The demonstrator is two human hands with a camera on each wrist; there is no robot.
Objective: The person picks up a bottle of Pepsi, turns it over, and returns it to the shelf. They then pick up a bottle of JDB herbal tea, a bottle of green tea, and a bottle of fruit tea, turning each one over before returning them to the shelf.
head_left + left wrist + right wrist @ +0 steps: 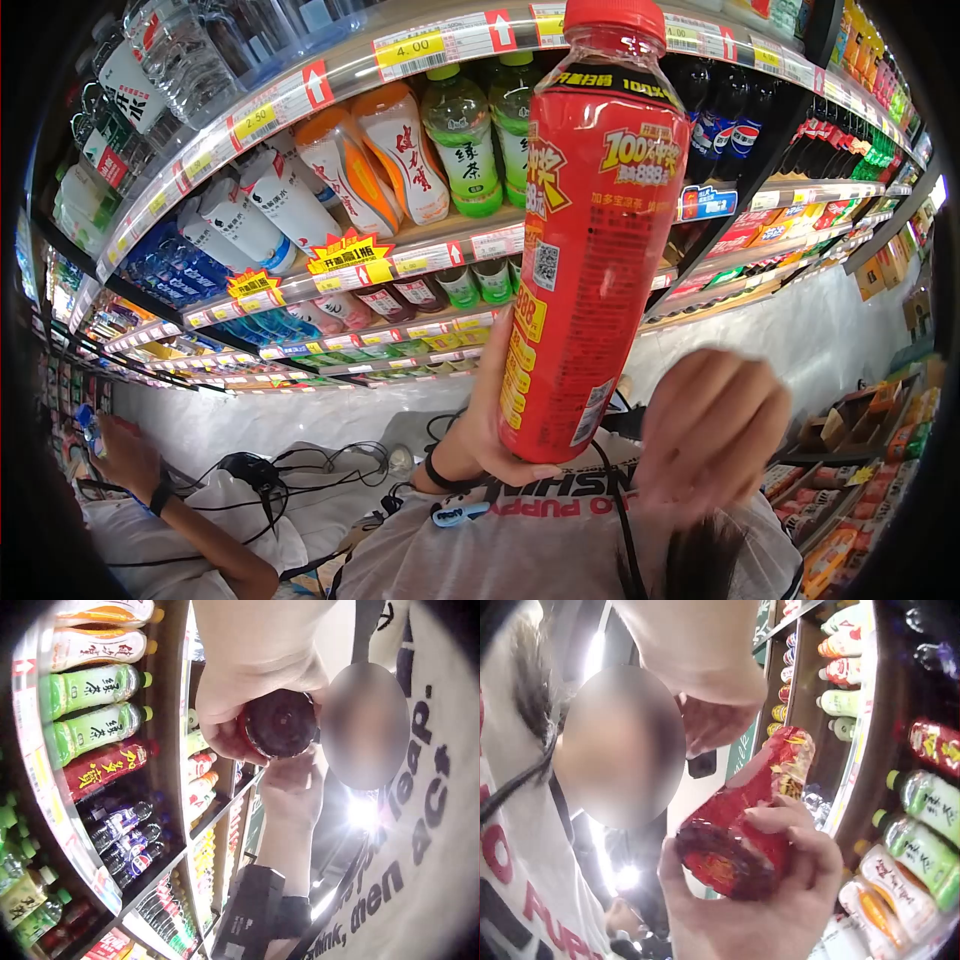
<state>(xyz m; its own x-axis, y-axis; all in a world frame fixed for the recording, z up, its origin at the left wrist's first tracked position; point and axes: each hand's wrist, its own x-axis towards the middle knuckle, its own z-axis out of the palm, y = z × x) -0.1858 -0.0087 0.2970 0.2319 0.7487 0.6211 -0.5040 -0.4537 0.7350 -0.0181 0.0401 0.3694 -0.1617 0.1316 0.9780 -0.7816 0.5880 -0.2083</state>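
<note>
- Holding up a red bottle (600, 260) is the step in hand, in my judgement a look at the label or a pause before handling it further.
- Left hand (484, 432): fingers (780, 817) clamped round the lower part of the bottle, as the right wrist view confirms; support near the base appears sound.
- Right hand (712, 432): raised beside the bottle's lower end in the head view. Its fingers look bent, but blur and angle hide the palm; cannot tell whether anything is held.
- Bottle position: in front of the shelf (350, 68), slightly tilted in the head view, cap (615, 18) uppermost and in place.
- Adjacent stock: green bottles (460, 140), and, in the left wrist view, another red bottle (109, 769) lying next to them in that picture.
- Next move, as assessed: keep the left grip firm and steady, whether for turning the label or for shelving; bring the right hand in only if the cap is wanted.
</note>
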